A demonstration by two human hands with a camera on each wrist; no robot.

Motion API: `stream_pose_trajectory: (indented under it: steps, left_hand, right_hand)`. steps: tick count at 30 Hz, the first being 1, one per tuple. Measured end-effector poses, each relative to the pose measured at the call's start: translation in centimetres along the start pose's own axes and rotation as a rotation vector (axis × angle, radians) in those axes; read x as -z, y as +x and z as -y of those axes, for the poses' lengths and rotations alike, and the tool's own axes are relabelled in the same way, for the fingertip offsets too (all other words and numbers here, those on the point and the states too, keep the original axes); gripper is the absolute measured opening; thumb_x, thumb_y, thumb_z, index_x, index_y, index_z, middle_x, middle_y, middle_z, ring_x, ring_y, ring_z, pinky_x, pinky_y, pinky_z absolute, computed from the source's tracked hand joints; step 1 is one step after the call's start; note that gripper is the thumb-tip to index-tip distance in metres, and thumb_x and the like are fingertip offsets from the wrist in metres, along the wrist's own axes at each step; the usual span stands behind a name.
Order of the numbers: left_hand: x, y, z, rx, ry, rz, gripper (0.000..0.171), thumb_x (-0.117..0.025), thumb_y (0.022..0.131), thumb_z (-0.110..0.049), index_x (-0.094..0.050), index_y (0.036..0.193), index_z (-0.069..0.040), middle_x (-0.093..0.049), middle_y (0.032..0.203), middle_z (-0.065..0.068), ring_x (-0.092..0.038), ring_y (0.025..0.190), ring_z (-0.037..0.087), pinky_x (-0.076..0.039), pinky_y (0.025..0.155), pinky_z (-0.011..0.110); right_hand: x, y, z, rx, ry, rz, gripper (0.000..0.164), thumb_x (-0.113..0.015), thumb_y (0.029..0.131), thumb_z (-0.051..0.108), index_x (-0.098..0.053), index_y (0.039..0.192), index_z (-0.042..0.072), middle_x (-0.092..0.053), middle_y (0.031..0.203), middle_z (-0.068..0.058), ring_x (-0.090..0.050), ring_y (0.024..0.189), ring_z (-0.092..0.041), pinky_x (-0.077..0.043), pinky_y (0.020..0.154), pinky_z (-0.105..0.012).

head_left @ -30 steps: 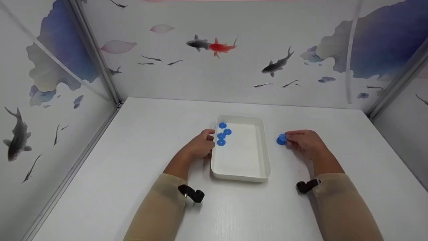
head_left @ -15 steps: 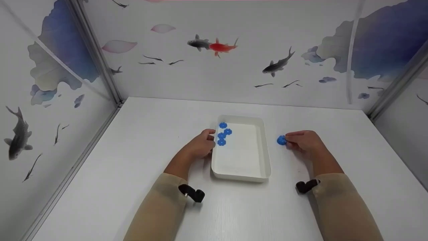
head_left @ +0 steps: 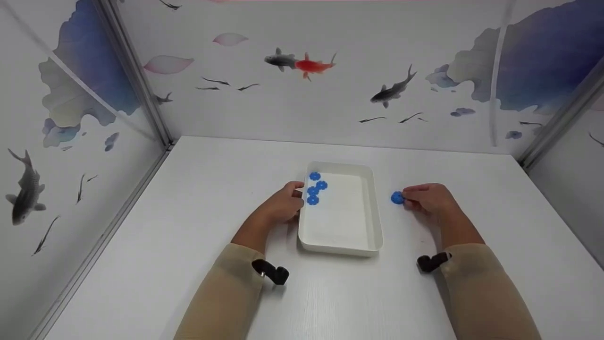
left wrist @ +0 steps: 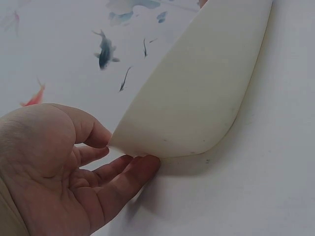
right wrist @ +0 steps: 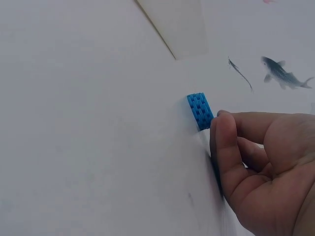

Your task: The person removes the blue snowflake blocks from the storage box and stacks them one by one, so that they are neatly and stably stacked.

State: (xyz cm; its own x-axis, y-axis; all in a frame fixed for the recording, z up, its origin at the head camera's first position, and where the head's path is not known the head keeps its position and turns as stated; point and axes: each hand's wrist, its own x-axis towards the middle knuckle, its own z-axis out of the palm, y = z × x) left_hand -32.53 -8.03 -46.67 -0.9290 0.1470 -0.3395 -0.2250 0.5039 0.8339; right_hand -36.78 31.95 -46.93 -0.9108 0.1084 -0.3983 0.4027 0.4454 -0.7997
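Note:
A shallow white rectangular tray [head_left: 339, 248] stands on the table, with several blue flower-shaped discs [head_left: 313, 191] lying flat along its left side. My left hand [head_left: 284, 204] grips the tray's left edge; in the left wrist view the thumb is at the rim and the fingers [left wrist: 142, 172] are against the lower side. To the right of the tray, my right hand [head_left: 430, 200] pinches the edge of a small stack of blue flower-shaped discs [head_left: 397, 197] between thumb and fingers. The right wrist view shows the stacked discs [right wrist: 199, 110] in layers, close to the table surface.
The white table [head_left: 226, 179] is bounded by a back wall [head_left: 330, 118] and side walls printed with fish and lotus leaves. A black wrist mount [head_left: 271, 272] sticks out from the left sleeve, and another black mount [head_left: 432, 263] from the right one.
The upper blue disc in my right hand has come down over the stack, which now shows one rounder outline. The left hand, the tray and the discs inside it stay put.

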Motion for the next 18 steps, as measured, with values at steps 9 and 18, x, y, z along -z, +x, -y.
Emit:
stream_pose_trajectory:
  steps: [9, 18]
  left_hand:
    - [0.1, 0.0, 0.1, -0.008, -0.004, 0.004, 0.062, -0.052, 0.106, -0.023, -0.034, 0.165, -0.028, -0.048, 0.163, 0.006, -0.058, 0.133, 0.026, -0.051, 0.115, 0.046]
    - [0.1, 0.0, 0.1, -0.012, -0.016, 0.005, 0.062, -0.052, 0.106, -0.023, -0.034, 0.166, -0.026, -0.048, 0.163, 0.007, -0.058, 0.133, 0.026, -0.052, 0.114, 0.046]
  right_hand:
    - [-0.1, 0.0, -0.1, -0.014, 0.059, -0.015, 0.053, -0.075, 0.101, 0.036, -0.063, 0.145, 0.01, -0.072, 0.114, -0.002, -0.071, 0.096, -0.012, -0.059, 0.087, -0.021]
    - [-1.0, -0.8, 1.9, 0.045, 0.143, -0.003, 0.052, -0.074, 0.101, 0.035, -0.064, 0.145, 0.008, -0.068, 0.131, -0.008, -0.068, 0.099, -0.013, -0.059, 0.091, -0.021]
